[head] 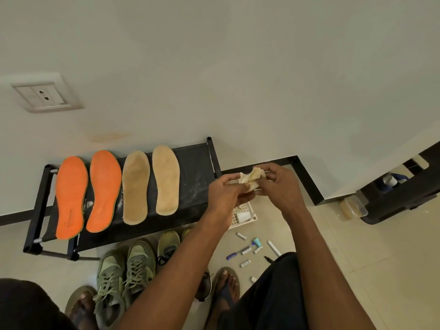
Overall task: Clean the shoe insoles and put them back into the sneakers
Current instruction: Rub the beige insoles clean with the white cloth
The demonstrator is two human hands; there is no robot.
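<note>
Two orange insoles (71,198) (104,190) and two tan insoles (135,188) (166,179) lie side by side on the black shoe rack (195,172). A pair of grey-green sneakers (126,275) stands on the floor below the rack, with another sneaker (167,244) beside them. In front of the rack's right end, my left hand (226,191) and my right hand (278,186) both hold a small crumpled cream cloth (250,177) between them, fingers pinching it.
A white slotted tray (242,216) lies on the floor under my hands. Several small tubes and pens (252,251) are scattered near my sandalled right foot (226,287). A plastic container (353,208) sits by dark furniture (404,198) at right. A wall socket (41,95) is at upper left.
</note>
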